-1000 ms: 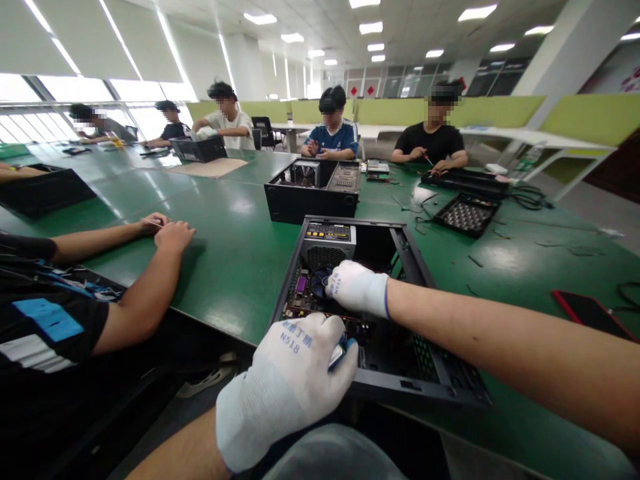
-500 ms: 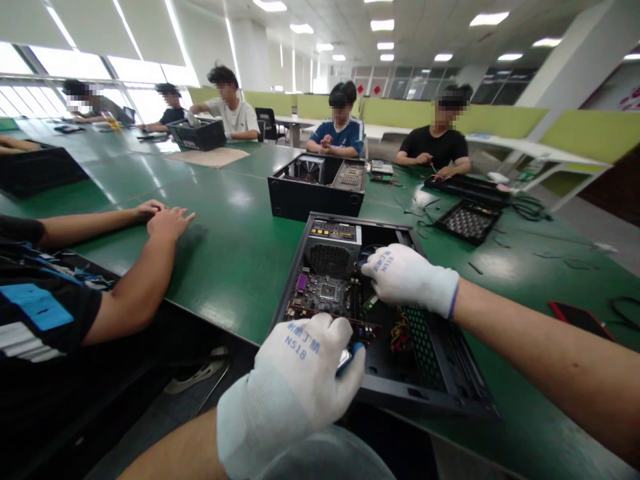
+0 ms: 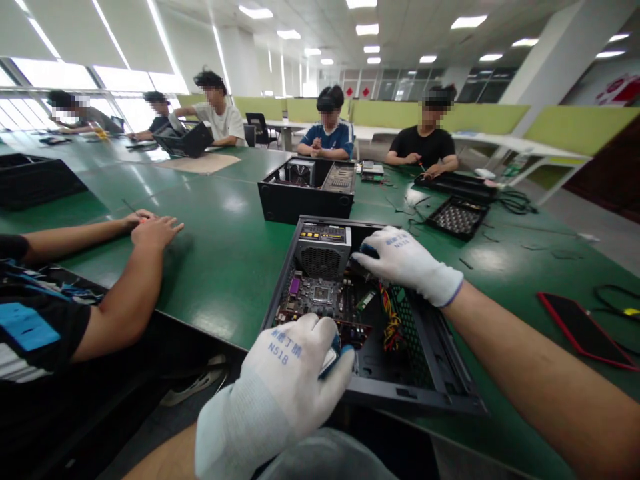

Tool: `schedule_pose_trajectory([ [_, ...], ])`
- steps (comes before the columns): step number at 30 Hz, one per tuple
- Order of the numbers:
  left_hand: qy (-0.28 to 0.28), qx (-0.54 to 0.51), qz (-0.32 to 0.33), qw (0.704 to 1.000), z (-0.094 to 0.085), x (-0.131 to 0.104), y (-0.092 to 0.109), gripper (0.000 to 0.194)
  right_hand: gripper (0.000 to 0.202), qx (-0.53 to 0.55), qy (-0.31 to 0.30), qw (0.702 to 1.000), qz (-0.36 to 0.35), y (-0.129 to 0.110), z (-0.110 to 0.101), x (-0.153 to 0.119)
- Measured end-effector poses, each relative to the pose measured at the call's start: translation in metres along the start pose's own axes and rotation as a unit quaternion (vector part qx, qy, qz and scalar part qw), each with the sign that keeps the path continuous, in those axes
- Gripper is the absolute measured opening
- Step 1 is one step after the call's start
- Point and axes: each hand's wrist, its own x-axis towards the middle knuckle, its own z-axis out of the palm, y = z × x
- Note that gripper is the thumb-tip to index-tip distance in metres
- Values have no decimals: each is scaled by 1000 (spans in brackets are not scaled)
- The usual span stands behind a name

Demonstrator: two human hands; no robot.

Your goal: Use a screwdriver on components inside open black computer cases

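My left hand (image 3: 305,363), in a white glove with blue fingertips, is closed on a small silver-faced chip (image 3: 329,360) at the near edge of the open computer case (image 3: 400,393). My right hand (image 3: 395,257), gloved too, reaches into the far right part of the case beside the power supply (image 3: 324,257). Its fingers are curled, and whatever they hold is hidden. Between the hands lie the motherboard (image 3: 307,300) with its bare-looking socket (image 3: 323,293), a green memory stick (image 3: 367,301) and a bundle of coloured wires (image 3: 391,320).
A second computer case (image 3: 305,203) stands just beyond mine. At left, a person's forearms (image 3: 145,267) rest on the green table (image 3: 215,267). On the right lie a red-edged dark tablet-like object (image 3: 580,327) and a black drive cage (image 3: 457,217). Several people work across the table.
My right hand has moved back from the case's middle towards its far side, uncovering the memory stick and more wires. My left hand keeps its grip on the chip. The view has shifted slightly right.
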Motion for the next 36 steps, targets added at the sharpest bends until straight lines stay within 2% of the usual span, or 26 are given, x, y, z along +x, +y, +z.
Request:
schedule_pose_trajectory([
  [3,-18,70,126,989,-12,-2,-6,22,45,140,76,987,13,8,-2,-22],
  [5,-41,107,162,980,-19,4,-10,27,42,188,100,977,17,10,1,-33],
  [6,-66,109,150,980,-21,11,-11,28,41,198,111,974,15,10,3,-37],
  [8,-121,91,82,985,-20,31,-14,25,38,207,126,970,5,10,8,-42],
  [11,-169,65,-27,983,-9,71,-20,31,37,215,135,967,-3,9,13,-43],
  [15,-267,97,-28,958,17,117,-34,38,37,214,135,967,3,11,16,-42],
  [21,-363,133,-40,921,58,161,-53,54,37,225,137,965,-2,13,18,-46],
  [25,-402,152,-55,901,84,178,-64,67,39,247,142,959,2,15,19,-51],
  [28,-428,154,-52,889,97,181,-69,68,38,248,147,957,-4,16,21,-53],
  [34,-434,154,-34,887,104,180,-70,77,38,235,145,961,-5,17,24,-53],
  [36,-430,155,-33,889,103,180,-69,73,38,232,147,961,-6,17,25,-53],
])
